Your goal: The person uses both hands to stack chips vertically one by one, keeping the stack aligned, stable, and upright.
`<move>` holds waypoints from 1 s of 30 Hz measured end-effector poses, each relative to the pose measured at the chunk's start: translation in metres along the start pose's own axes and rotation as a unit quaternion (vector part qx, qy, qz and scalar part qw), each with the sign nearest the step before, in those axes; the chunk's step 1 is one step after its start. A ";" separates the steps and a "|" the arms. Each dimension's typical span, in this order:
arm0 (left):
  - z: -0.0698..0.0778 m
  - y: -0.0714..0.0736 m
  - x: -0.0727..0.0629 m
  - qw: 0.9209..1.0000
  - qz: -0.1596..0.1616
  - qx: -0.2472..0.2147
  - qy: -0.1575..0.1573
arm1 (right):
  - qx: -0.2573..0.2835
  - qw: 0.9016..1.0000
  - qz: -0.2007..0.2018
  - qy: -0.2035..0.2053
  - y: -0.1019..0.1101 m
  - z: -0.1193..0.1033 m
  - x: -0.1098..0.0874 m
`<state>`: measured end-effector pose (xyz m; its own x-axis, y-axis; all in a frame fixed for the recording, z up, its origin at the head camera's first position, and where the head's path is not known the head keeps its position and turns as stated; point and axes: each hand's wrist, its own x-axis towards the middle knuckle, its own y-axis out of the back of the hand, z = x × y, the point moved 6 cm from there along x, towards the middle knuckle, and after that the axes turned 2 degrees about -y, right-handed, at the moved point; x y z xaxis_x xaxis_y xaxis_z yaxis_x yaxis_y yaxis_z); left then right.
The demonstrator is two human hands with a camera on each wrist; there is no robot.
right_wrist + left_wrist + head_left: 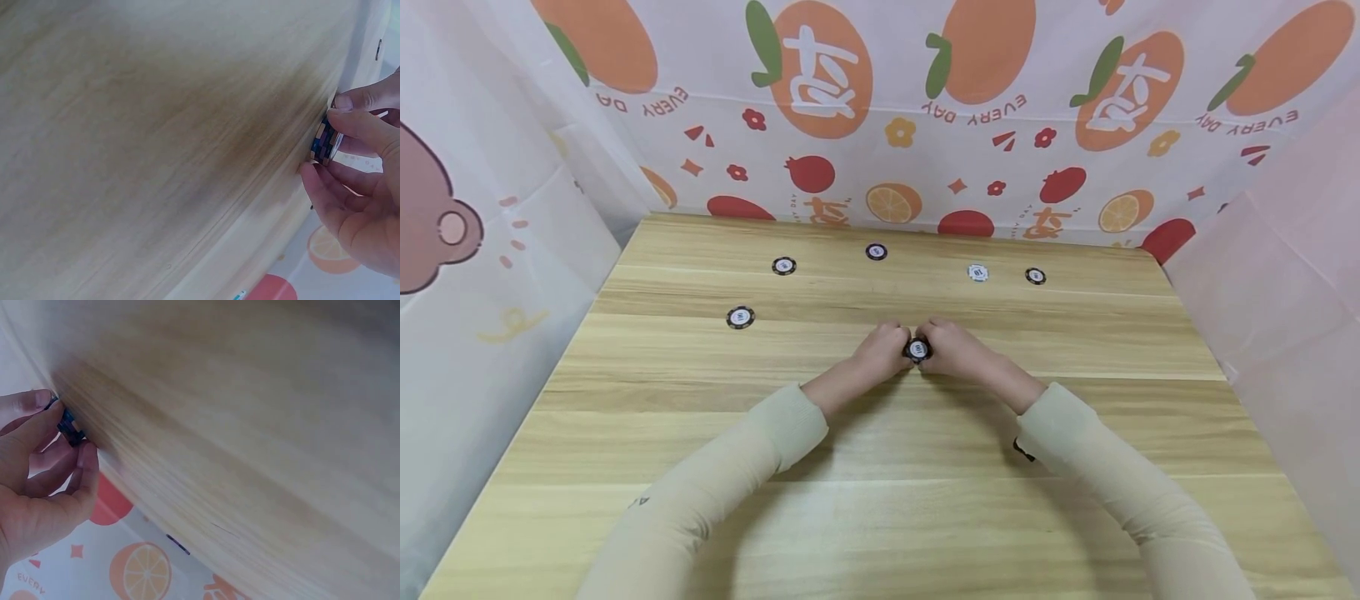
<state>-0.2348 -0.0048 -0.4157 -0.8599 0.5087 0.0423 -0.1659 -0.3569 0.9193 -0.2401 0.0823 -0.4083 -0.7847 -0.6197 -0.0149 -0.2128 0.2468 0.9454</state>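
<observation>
Several stacked chips between fingers

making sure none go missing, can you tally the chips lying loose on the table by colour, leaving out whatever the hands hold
Dark chips: 4
White chip: 1
Dark piece mostly hidden by the right sleeve, probably a chip: 1
Total: 6, or 5 without that hidden piece
</observation>
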 end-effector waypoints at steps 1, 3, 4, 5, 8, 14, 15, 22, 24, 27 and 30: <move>0.000 0.000 0.000 1.000 0.001 0.001 0.000 | 0.005 1.000 -0.001 -0.004 0.000 0.000 0.000; -0.001 0.000 0.000 1.000 0.003 0.003 0.000 | 0.013 1.000 -0.004 -0.012 -0.002 0.001 0.001; -0.001 0.000 0.000 1.000 0.004 0.005 -0.001 | 0.018 1.000 -0.005 -0.015 -0.002 0.001 0.001; -0.001 0.000 0.000 1.000 0.005 0.007 -0.002 | 0.021 1.000 -0.007 -0.018 -0.003 0.001 0.001; -0.001 -0.001 -0.001 1.000 0.013 0.008 -0.009 | 0.031 0.999 -0.014 -0.023 -0.005 0.001 0.001; -0.001 0.000 -0.002 0.999 0.030 -0.002 -0.016 | 0.046 0.998 -0.023 -0.030 -0.008 0.002 0.001; -0.002 0.000 -0.003 0.999 0.029 -0.006 -0.015 | 0.047 0.998 -0.022 -0.030 -0.008 0.002 0.001; -0.016 0.005 -0.007 0.999 -0.006 -0.030 0.024 | 0.045 0.998 -0.027 -0.043 -0.010 0.003 0.002; -0.024 0.009 -0.010 0.999 -0.005 -0.038 0.033 | 0.044 0.997 -0.028 -0.048 -0.010 0.002 0.003; -0.037 0.017 -0.017 0.997 0.000 -0.056 0.049 | 0.046 0.997 -0.030 -0.056 -0.010 0.002 0.003; -0.051 0.026 -0.023 0.995 -0.003 -0.069 0.069 | 0.047 0.997 -0.028 -0.062 -0.009 0.002 0.003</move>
<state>-0.2437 -0.0661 -0.4124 -0.9154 0.4018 -0.0254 -0.2270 -0.4630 0.8568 -0.2412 0.0798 -0.4177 -0.8348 -0.5391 -0.1117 -0.3066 0.2867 0.9076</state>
